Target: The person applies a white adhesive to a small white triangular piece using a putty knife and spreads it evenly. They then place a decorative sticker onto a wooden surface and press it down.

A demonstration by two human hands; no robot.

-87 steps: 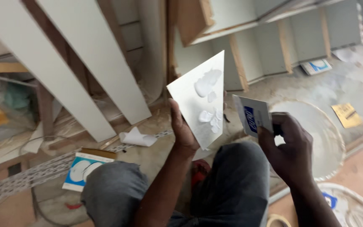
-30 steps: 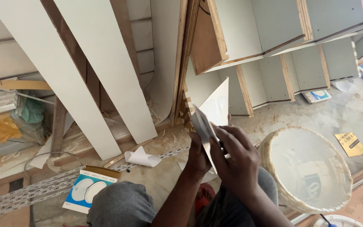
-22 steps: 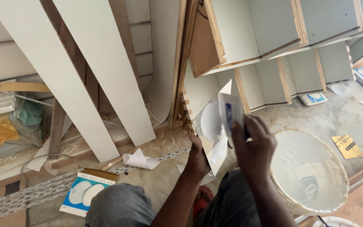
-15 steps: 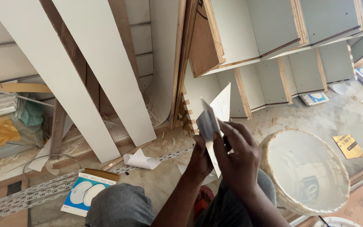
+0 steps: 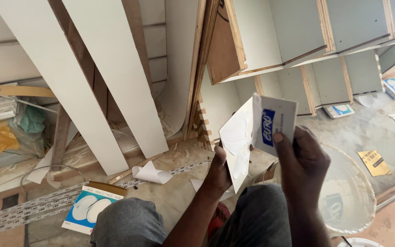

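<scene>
Dusty concrete floor (image 5: 174, 196) is spreading under the person's knees, littered with scraps. At six o'clock, near the lap, the left hand (image 5: 218, 171) is pinching the lower edge of a white board (image 5: 236, 142) smeared with white paste, fingers closed on it and holding it upright. At three o'clock of it, the right hand (image 5: 300, 162) is gripping a small white card with a blue mark (image 5: 274, 120), touching the board's upper edge. Beyond, at four o'clock, a white bucket (image 5: 348, 192) is sitting. Farther, at ten o'clock, long white planks (image 5: 115, 77) are leaning; cabinet shelves (image 5: 298, 41) are standing at one o'clock.
</scene>
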